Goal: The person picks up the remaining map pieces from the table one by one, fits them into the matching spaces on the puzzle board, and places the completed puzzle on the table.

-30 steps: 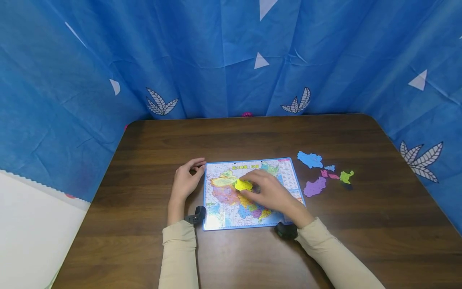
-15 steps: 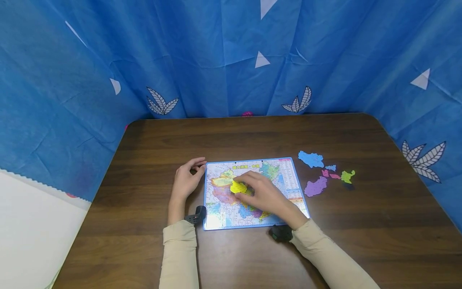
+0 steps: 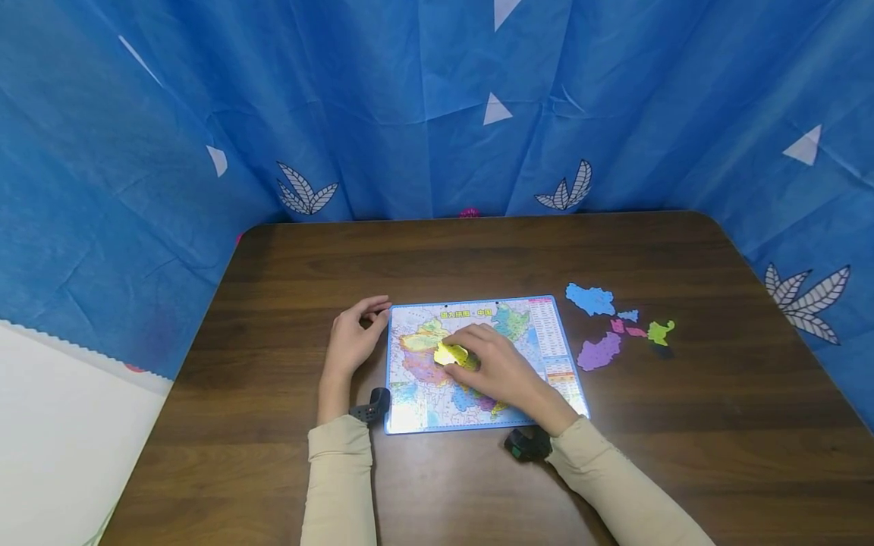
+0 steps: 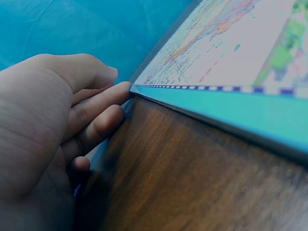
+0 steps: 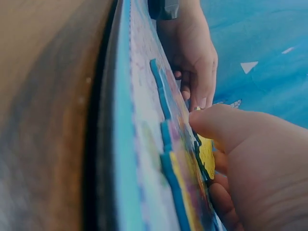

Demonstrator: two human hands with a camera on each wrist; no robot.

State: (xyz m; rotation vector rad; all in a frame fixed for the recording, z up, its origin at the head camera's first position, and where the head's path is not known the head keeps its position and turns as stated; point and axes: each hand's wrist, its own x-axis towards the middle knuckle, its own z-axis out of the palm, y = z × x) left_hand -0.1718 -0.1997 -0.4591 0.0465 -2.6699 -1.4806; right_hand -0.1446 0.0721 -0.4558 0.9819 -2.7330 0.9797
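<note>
A magnetic map puzzle board (image 3: 444, 431) with a blue rim lies on the table. Between the thumb and fingers of my right hand (image 3: 501, 368) is a yellow puzzle piece (image 3: 451, 354), pinched over the left-middle part of the map. In the right wrist view this yellow piece (image 5: 207, 154) stands tilted close to the board's surface; whether it touches cannot be made out. My left hand (image 3: 351, 345) rests at the board's left edge with loosely bent fingers. The left wrist view shows a fingertip of that hand (image 4: 53, 106) against the board's corner. Several pieces are fitted on the map, partly hidden by my right hand.
Right of the board lie loose pieces: a large blue one (image 3: 590, 299), a small blue one (image 3: 628, 315), two pink ones, a green one (image 3: 659, 333) and a purple one (image 3: 599, 352). A blue curtain (image 3: 410, 114) hangs behind the wooden table (image 3: 307, 262).
My right hand has moved slightly left over the map with the yellow puzzle piece, which now catches a bright glare. The left hand has stayed at the board's edge.
</note>
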